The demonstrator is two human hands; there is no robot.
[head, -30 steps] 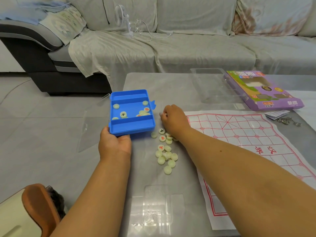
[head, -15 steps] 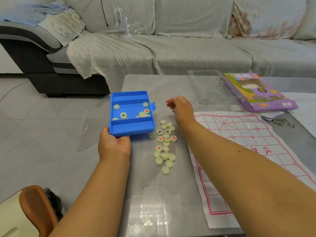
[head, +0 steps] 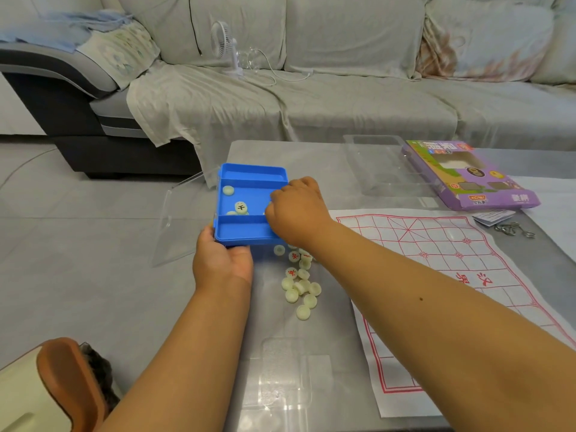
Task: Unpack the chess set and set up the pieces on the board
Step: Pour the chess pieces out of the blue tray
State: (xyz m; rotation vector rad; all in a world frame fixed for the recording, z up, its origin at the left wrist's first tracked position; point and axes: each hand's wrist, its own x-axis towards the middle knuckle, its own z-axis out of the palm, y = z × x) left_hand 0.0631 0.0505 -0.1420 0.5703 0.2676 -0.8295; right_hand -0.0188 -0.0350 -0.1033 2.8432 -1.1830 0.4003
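Observation:
My left hand (head: 223, 263) grips the near edge of a blue plastic tray (head: 249, 227) at the table's left side. A few pale round chess pieces (head: 240, 207) lie in its middle compartment. My right hand (head: 296, 210) reaches into that compartment from the right with fingers curled down over the pieces there; what it holds is hidden. A pile of several pale pieces (head: 300, 283), some with red characters, lies on the glass table just below the tray. The white paper board (head: 448, 275) with red grid lines is spread out on the right.
A purple game box (head: 473, 179) and a clear plastic insert (head: 386, 169) sit at the back right. Cards and metal rings (head: 511, 229) lie beside the board. A clear lid (head: 286, 372) rests near the front edge. A sofa with a small fan (head: 224, 45) stands behind the table.
My right hand left the pile on the table, lifted, and moved left into the blue tray's middle compartment. My left hand kept hold of the tray.

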